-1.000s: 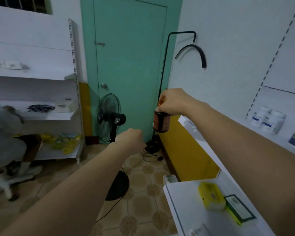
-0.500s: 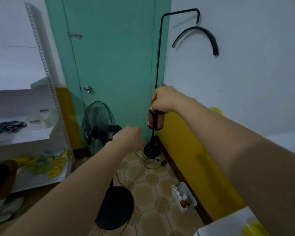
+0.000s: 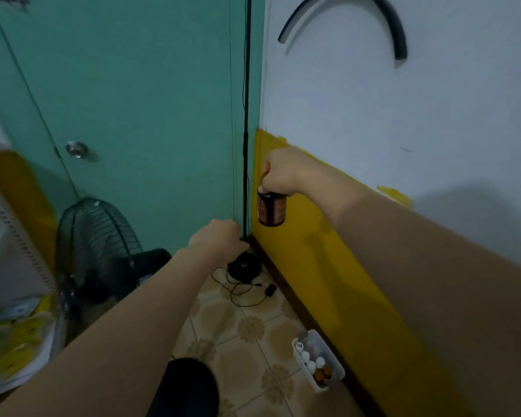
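Note:
My right hand grips a small dark brown bottle by its top, so the bottle hangs below the fingers in front of the yellow wall band. Its cap is hidden inside the hand. My left hand is stretched forward lower down with its fingers curled into a loose fist, and nothing shows in it. On the floor by the wall stands a small white bin holding several little bottles with white and brown tops.
A black lamp stand rises from its round base in the corner, with cables on the tiles. A black floor fan stands by the teal door. A white shelf rack is at the left.
The view has swung right and down toward the corner and floor. Both hands travelled with it, the bottle still hanging from my right hand. The white counter with packets has left the view.

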Action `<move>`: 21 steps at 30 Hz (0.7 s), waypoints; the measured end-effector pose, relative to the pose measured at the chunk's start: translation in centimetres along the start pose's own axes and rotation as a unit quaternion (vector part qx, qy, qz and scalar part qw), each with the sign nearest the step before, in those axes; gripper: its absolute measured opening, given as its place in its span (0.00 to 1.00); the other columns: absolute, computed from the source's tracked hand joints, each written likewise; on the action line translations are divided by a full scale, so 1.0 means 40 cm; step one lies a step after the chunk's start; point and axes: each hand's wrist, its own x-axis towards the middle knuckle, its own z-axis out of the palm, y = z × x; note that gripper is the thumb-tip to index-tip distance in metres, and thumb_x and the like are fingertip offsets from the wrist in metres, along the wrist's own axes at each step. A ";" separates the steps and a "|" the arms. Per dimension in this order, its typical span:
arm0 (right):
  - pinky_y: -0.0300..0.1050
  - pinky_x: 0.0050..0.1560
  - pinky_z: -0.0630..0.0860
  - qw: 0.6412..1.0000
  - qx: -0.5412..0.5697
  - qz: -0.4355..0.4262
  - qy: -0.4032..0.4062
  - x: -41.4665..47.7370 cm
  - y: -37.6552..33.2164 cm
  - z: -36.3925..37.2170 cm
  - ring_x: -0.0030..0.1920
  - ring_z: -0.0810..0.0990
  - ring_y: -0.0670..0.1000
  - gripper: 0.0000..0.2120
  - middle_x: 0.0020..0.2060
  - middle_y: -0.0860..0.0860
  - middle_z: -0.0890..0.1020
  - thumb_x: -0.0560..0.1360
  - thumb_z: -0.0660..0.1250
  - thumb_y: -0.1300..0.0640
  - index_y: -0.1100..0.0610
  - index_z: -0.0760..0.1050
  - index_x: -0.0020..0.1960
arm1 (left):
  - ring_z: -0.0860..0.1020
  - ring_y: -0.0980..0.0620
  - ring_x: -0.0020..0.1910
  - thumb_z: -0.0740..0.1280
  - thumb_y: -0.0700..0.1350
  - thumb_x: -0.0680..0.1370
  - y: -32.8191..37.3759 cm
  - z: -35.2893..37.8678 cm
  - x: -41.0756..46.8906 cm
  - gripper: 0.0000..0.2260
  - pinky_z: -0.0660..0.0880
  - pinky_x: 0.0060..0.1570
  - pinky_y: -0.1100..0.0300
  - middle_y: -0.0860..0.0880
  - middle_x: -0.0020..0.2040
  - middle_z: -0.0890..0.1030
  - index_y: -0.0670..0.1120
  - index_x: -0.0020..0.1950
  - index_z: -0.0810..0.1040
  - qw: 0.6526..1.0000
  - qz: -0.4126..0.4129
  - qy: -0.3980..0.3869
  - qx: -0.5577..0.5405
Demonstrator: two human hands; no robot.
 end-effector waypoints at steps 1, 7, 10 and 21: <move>0.38 0.27 0.67 1.000 0.001 0.004 0.000 0.043 0.020 0.003 0.30 0.70 0.48 0.05 0.36 0.52 0.74 0.74 0.66 0.57 0.58 0.76 0.46 | 0.73 0.47 0.44 0.64 0.50 0.78 -0.002 -0.004 0.053 0.11 0.70 0.42 0.57 0.46 0.43 0.74 0.41 0.47 0.74 1.000 0.000 -0.001 -0.001; 0.39 0.25 0.65 0.999 0.010 0.047 -0.012 0.282 0.183 0.020 0.31 0.71 0.49 0.08 0.31 0.51 0.72 0.74 0.66 0.56 0.60 0.72 0.40 | 0.71 0.48 0.40 0.63 0.49 0.78 0.043 0.016 0.366 0.11 0.68 0.39 0.58 0.50 0.36 0.70 0.43 0.40 0.70 0.999 0.035 -0.027 -0.020; 0.41 0.25 0.62 0.996 -0.024 0.076 -0.036 0.373 0.275 0.061 0.30 0.68 0.50 0.16 0.29 0.51 0.69 0.75 0.65 0.55 0.57 0.65 0.32 | 0.72 0.48 0.39 0.62 0.49 0.78 0.084 0.081 0.504 0.12 0.70 0.39 0.57 0.49 0.36 0.71 0.43 0.39 0.70 0.995 0.074 -0.067 -0.004; 0.40 0.25 0.60 0.949 0.054 0.289 -0.117 0.486 0.653 0.405 0.30 0.66 0.50 0.16 0.31 0.52 0.66 0.74 0.70 0.54 0.57 0.65 0.36 | 0.65 0.48 0.37 0.60 0.47 0.80 0.237 0.439 0.856 0.10 0.63 0.37 0.55 0.47 0.37 0.65 0.46 0.41 0.66 0.950 0.218 -0.221 0.031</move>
